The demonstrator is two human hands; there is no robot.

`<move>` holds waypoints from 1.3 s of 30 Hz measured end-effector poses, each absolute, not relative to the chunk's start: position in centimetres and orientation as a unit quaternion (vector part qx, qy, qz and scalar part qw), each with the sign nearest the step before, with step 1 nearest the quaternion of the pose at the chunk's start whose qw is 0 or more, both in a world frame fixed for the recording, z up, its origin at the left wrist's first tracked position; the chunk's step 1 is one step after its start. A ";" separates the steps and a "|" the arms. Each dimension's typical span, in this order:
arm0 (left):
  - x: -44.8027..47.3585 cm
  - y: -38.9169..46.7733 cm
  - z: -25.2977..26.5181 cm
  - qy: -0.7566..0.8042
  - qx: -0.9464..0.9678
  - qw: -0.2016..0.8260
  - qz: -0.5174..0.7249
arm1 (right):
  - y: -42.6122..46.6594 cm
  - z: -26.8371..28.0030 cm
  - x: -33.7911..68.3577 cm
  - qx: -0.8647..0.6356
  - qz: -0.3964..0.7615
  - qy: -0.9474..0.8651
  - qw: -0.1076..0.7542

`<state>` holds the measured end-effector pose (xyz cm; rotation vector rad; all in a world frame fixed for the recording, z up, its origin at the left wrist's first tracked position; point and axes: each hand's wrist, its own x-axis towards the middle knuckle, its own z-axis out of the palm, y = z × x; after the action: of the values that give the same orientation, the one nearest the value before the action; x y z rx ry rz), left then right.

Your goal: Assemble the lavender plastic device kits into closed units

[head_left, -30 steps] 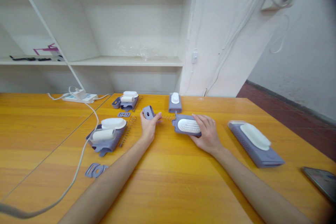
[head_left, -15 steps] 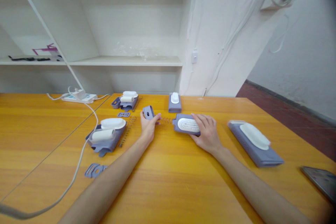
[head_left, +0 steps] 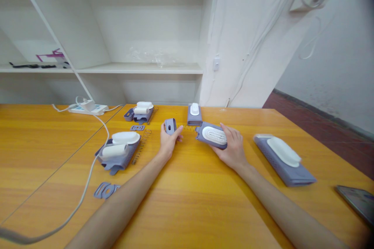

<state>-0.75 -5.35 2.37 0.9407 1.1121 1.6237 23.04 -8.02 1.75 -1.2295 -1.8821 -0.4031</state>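
Note:
My left hand (head_left: 168, 143) pinches a small grey-purple plastic end cap (head_left: 170, 126) with a dark hole in its face. My right hand (head_left: 233, 147) grips a grey-purple plastic case (head_left: 200, 131) from its right side. A ridged white oval piece (head_left: 214, 135) sits on the face of that case, which is tilted. Between the two hands a thin coil spring (head_left: 188, 128) stretches from near the cap to the case's open, notched end; I cannot tell whether it is attached at either end.
At left stand a case with white rolls (head_left: 121, 159), a loose spring (head_left: 142, 147) and flat plastic pieces (head_left: 106, 190). More parts (head_left: 142, 114) lie behind. Similar cases stand at the back (head_left: 194, 118) and right (head_left: 288, 167). A phone (head_left: 356, 200) and white cable (head_left: 87, 186) flank the table.
The end cap in my left hand has moved slightly right, closer to the case. My right hand has tilted the case and shifted it a little right.

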 end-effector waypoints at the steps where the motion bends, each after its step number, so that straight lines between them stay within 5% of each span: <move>1: -0.7 -5.4 2.4 0.451 0.384 0.464 0.659 | -8.0 1.7 23.1 -0.492 -0.161 -0.745 0.420; 12: -0.2 -6.2 2.5 0.442 0.476 0.456 0.608 | -8.3 2.0 23.1 -0.474 -0.178 -0.755 0.416; 20: -0.7 -5.5 2.1 0.444 0.391 0.425 0.686 | -8.9 2.3 22.5 -0.396 -0.171 -0.829 0.355; 30: -0.3 -6.5 2.9 0.396 0.501 0.469 0.610 | -8.4 1.7 22.7 -0.495 -0.138 -0.748 0.420; 39: 0.1 -6.8 2.8 0.401 0.526 0.473 0.583 | -9.2 2.1 22.2 -0.401 -0.135 -0.831 0.361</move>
<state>0.07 -6.76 2.84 1.2866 0.9810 1.4256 22.24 -9.19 2.13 -1.0324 -2.1408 -0.3476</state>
